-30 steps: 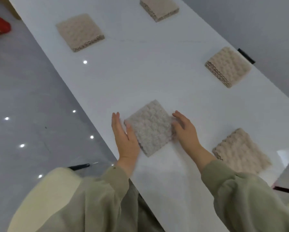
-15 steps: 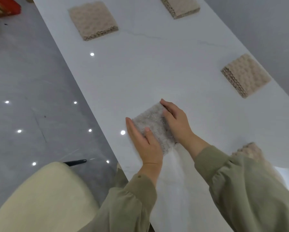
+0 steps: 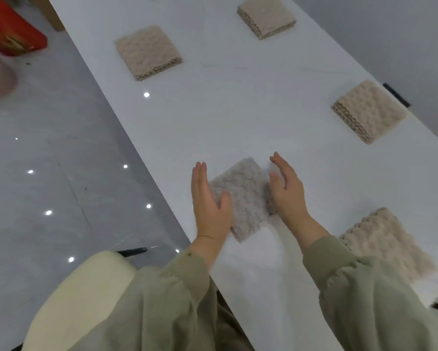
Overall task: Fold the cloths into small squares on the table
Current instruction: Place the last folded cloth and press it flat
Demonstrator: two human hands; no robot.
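Observation:
A small grey folded cloth (image 3: 240, 196) lies as a square on the white table (image 3: 238, 110), near its left edge. My left hand (image 3: 209, 201) stands edge-on against the cloth's left side, fingers straight, thumb resting on the cloth. My right hand (image 3: 287, 188) stands edge-on at the cloth's right side with straight fingers. Other beige folded squares lie around: one at the far left (image 3: 148, 51), one at the far top (image 3: 266, 16), one at the right (image 3: 370, 111), and one at the near right (image 3: 382, 241) partly behind my right sleeve.
The table's left edge runs diagonally close to my left hand, with shiny grey floor (image 3: 48, 160) beyond it. A cream chair (image 3: 86, 295) is under me. A red box (image 3: 10, 31) stands on the floor at far left. A black object (image 3: 396, 95) sits at the table's right edge.
Both hands gripped the cloth half a second ago; now they have opened and stand flat against its two sides. The cloth lies square on the table.

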